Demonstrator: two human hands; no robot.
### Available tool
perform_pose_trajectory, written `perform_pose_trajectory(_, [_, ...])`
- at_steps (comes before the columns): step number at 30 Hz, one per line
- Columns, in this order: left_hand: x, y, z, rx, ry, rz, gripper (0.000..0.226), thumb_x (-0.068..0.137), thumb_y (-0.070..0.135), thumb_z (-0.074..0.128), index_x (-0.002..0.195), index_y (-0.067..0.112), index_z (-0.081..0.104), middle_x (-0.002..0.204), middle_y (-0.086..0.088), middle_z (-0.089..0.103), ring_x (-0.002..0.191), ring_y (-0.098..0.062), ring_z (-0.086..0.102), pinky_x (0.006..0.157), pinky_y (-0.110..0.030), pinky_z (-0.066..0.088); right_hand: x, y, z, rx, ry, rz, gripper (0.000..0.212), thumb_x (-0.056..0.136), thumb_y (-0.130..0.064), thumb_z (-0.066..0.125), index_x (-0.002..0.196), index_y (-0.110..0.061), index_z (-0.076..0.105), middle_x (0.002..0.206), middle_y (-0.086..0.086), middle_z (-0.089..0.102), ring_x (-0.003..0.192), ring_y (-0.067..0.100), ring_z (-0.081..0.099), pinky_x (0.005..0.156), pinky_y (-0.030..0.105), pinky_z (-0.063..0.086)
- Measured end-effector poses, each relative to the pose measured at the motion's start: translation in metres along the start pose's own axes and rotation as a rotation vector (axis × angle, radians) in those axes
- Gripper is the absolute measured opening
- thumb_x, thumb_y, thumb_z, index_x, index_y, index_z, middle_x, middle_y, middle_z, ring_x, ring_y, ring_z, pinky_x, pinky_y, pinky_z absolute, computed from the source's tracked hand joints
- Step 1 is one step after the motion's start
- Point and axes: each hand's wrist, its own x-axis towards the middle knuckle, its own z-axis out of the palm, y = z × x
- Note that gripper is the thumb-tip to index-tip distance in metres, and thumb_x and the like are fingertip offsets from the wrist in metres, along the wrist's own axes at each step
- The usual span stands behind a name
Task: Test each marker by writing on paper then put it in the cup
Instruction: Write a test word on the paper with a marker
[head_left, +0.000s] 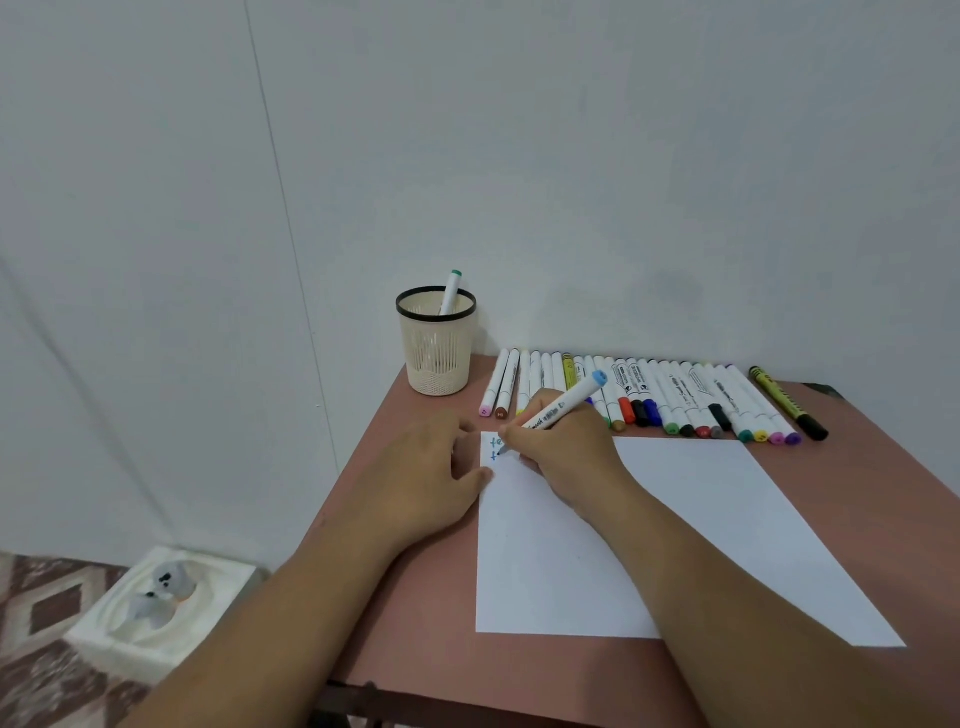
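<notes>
My right hand (563, 447) grips a white marker with a light blue end (566, 400), its tip on the top left corner of the white paper (701, 525), where small blue marks (496, 449) show. My left hand (431, 478) lies flat on the table, its fingertips touching the paper's left edge. A cream mesh cup with a black rim (436, 343) stands at the far left corner of the table, holding one green-capped marker (451, 291). A row of several markers (675, 395) lies along the wall behind the paper.
The small reddish-brown table (415, 597) stands against a white wall. A yellow and black marker (787, 402) lies at the row's right end. On the patterned floor to the left sits a white foam tray (161, 618) with a small grey figure in it.
</notes>
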Motion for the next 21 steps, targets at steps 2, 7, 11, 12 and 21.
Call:
perform_pose_trajectory(2, [-0.0004,0.0002,-0.0001,-0.012,0.006,0.007,0.039,0.089,0.050,0.066,0.122,0.041,0.048,0.092,0.027,0.047,0.087,0.003,0.049,0.069,-0.020,0.036,0.0013,0.0016,0.0001,-0.009,0.024,-0.004,0.017,0.082,-0.017,0.080,0.083,-0.005,0.067,0.079,0.014,0.071,0.073,0.027,0.068,0.075,0.057,0.062])
perform_pose_trajectory(7, [-0.0001,0.0013,-0.0020,-0.024,-0.004,0.013,0.040,0.089,0.049,0.068,0.122,0.042,0.047,0.093,0.028,0.046,0.087,0.008,0.048,0.070,-0.020,0.037,0.0002,0.0013,0.0011,-0.058,0.018,-0.021,0.018,0.084,-0.019,0.080,0.087,-0.006,0.068,0.080,0.011,0.071,0.072,0.021,0.067,0.071,0.048,0.062])
perform_pose_trajectory(11, [-0.0001,0.0019,-0.0015,-0.049,-0.029,-0.001,0.041,0.089,0.046,0.069,0.123,0.039,0.048,0.095,0.025,0.048,0.090,0.002,0.050,0.074,-0.022,0.040,-0.0008,-0.0003,-0.0012,-0.075,0.049,-0.014,0.017,0.085,-0.017,0.078,0.088,-0.005,0.067,0.080,0.010,0.070,0.069,0.015,0.063,0.066,0.041,0.059])
perform_pose_trajectory(12, [-0.0001,0.0020,-0.0015,-0.053,-0.031,-0.001,0.041,0.089,0.046,0.069,0.123,0.039,0.048,0.097,0.023,0.048,0.092,0.000,0.050,0.076,-0.022,0.041,-0.0011,-0.0007,-0.0014,-0.079,0.048,-0.020,0.016,0.086,-0.018,0.078,0.087,-0.006,0.067,0.079,0.009,0.069,0.069,0.015,0.063,0.064,0.037,0.057])
perform_pose_trajectory(21, [-0.0004,-0.0005,-0.0009,-0.047,-0.043,0.030,0.031,0.094,0.026,0.060,0.101,0.048,0.040,0.094,0.025,0.053,0.089,0.005,0.052,0.069,-0.012,0.036,-0.0018,-0.0006,-0.0020,-0.046,0.067,0.036,0.010,0.086,-0.013,0.077,0.089,-0.008,0.068,0.084,0.007,0.071,0.083,0.015,0.070,0.063,0.028,0.054])
